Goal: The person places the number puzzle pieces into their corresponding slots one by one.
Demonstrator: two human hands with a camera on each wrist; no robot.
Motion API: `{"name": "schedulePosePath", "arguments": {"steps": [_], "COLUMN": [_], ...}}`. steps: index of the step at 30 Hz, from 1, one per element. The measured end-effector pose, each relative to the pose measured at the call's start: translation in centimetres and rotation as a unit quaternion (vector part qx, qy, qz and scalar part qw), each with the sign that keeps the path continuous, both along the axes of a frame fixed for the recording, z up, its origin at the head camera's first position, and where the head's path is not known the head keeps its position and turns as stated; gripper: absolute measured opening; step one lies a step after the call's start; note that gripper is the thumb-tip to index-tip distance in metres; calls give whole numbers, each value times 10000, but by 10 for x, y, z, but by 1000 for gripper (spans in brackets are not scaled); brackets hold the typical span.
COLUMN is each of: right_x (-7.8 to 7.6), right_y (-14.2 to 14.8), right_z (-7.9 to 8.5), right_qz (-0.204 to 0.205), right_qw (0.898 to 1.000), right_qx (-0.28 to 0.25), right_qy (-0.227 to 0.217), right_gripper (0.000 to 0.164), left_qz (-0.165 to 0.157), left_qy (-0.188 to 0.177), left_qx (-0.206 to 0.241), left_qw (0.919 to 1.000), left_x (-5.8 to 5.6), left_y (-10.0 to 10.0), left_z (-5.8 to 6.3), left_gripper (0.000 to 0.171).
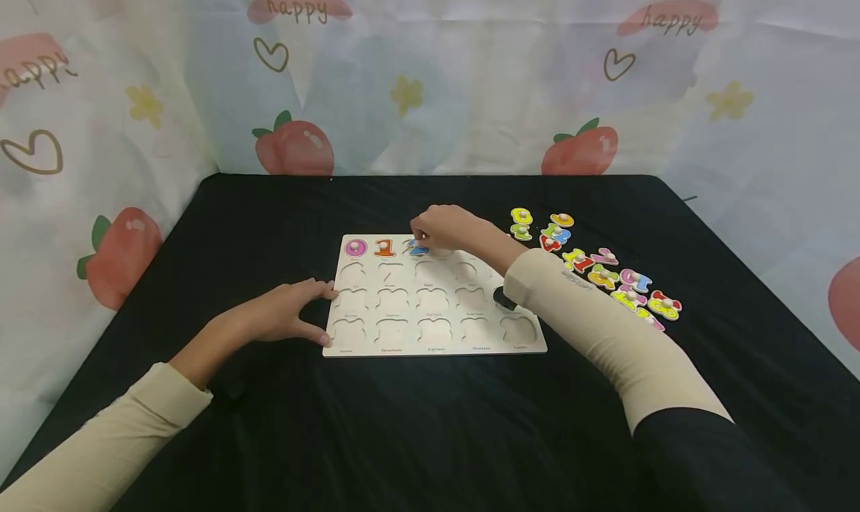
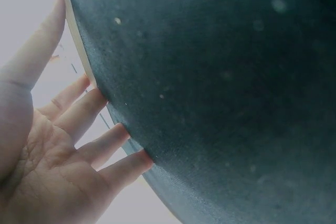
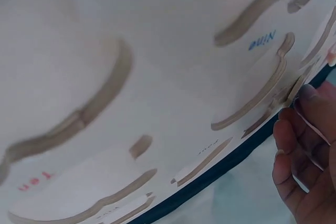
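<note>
Number puzzle board (image 1: 411, 333) lies mid-table on black cloth (image 1: 376, 430). Your left hand (image 1: 285, 312) touches its left edge, thumb and fingers spread wide. Your right hand (image 1: 446, 227) — fingers narrowed to a pinch — holds the blue number-two piece (image 1: 418, 250) at the far row; seating cannot be confirmed. Risk: pressed off-line, that piece could jam crooked; slack left-hand bracing could let the board slide. Count: one board, one pink zero (image 1: 356, 248) and one orange one (image 1: 384, 248) at far left, one blue two, at least ten loose pieces (image 1: 602, 276) at right — overlapping, exact total unclear.

Left sleeve (image 1: 101, 445): was cream, broad-cuffed
Right sleeve (image 1: 605, 333): was cream, bore dark print (image 1: 578, 279)
Right upper sleeve (image 1: 705, 460): was dark
</note>
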State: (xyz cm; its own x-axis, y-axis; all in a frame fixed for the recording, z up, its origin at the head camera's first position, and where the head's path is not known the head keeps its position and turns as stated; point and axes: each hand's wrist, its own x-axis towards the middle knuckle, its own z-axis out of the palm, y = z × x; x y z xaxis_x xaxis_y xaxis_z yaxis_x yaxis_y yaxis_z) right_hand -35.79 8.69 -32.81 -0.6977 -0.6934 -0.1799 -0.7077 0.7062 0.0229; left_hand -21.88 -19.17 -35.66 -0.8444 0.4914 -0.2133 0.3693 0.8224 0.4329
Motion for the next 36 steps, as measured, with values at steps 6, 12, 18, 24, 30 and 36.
{"name": "schedulePosePath", "arguments": {"steps": [6,12,18,24,30,36], "right_x": [0,0,0,1,3,4], "right_y": [-7,-11,-10,-8,-3,20], "right_z": [1,2,0,-1,3,8], "right_qz": [-48,-118,-362,-417,-384,-322], "right_qw": [9999,9998,9993,9990,9986,9991], "right_qx": [87,129,12,-97,130,72], "right_qy": [35,34,-34,-109,-333,-259], "right_gripper": [12,10,10,13,22,24], "left_qz": [0,-24,-13,15,-78,-39], "left_qy": [10,72,51,28,82,97], "left_qx": [7,14,-23,-31,27,2], "left_qw": [10000,10000,10000,10000,9999,9999], "left_x": [-1,0,1,1,1,2], "left_y": [-1,0,2,2,0,1], "left_z": [0,4,7,5,2,3], "left_gripper": [83,83,85,84,83,83]}}
